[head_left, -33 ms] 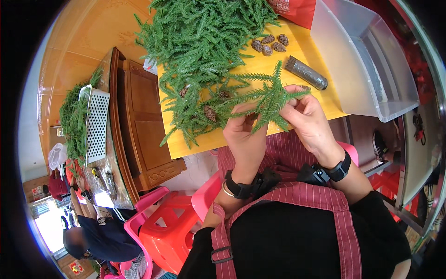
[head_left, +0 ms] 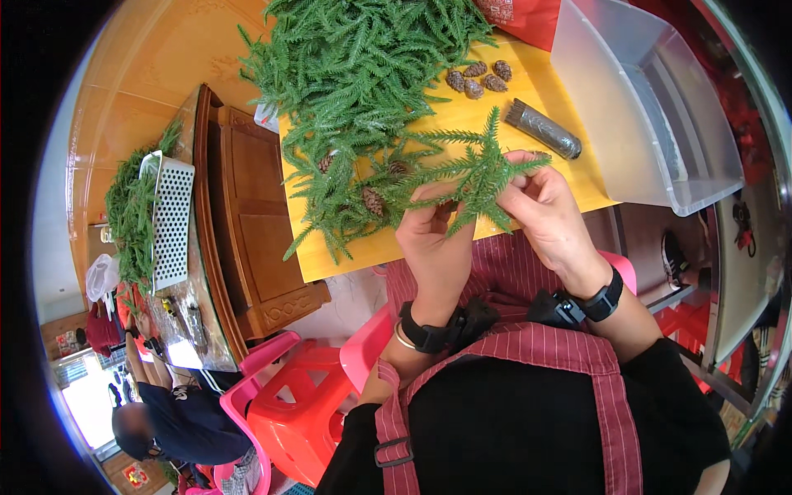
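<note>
Your left hand (head_left: 436, 243) and right hand (head_left: 551, 221) pinch a spiky green sprig (head_left: 484, 175) over the yellow table (head_left: 596, 180). A bushy green branch heap (head_left: 363, 66) lies beyond; a boxy, clear plastic bin (head_left: 598, 95) stands right.

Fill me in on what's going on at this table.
Someone in a striped apron is working with a green sprig, held between the left hand and the right hand above the near part of the yellow table. A big heap of greenery lies beyond. Five loose pine cones sit to its right, with a dark bundle nearer the right hand. More cones lie among sprigs left of the hands.
</note>
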The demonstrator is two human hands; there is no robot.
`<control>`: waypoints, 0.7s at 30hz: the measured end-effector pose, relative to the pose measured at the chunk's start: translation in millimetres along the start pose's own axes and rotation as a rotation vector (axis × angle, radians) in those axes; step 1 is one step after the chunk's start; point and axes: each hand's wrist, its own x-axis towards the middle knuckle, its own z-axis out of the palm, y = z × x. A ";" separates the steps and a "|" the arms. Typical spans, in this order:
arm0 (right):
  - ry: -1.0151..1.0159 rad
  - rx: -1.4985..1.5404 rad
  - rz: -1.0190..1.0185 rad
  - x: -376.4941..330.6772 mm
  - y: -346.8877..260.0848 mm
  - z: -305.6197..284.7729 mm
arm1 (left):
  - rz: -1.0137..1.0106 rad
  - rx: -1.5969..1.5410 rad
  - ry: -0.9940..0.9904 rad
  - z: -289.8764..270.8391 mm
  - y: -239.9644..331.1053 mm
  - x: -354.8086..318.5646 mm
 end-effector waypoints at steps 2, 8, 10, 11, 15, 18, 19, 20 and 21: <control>-0.013 0.021 -0.001 -0.2 0.4 -1.4 | 0.034 0.037 -0.024 0.2 0.0 0.3; 0.022 -0.036 -0.001 -0.8 0.6 1.1 | 0.015 0.015 0.004 0.7 -4.1 -1.0; 0.014 -0.008 0.014 -0.2 -0.1 0.0 | 0.004 0.024 0.012 0.1 -4.2 -0.4; 0.004 0.019 0.030 -0.1 -0.4 -0.5 | 0.004 0.024 0.010 0.6 -3.8 -0.5; 0.032 -0.021 -0.004 0.1 4.9 1.2 | 0.046 0.051 0.013 1.7 -2.6 -2.2; 0.023 -0.002 -0.038 -0.2 3.9 2.1 | 0.054 0.065 0.037 3.1 -1.5 -4.5; 0.016 0.020 -0.028 -0.6 4.1 -0.2 | 0.056 0.077 0.050 3.8 -1.4 -5.0; 0.010 0.042 -0.018 -0.4 4.7 -1.6 | 0.059 0.076 0.050 5.0 -0.4 -5.3; 0.008 0.042 -0.019 0.0 5.8 -1.8 | 0.046 0.075 0.063 6.3 1.4 -5.6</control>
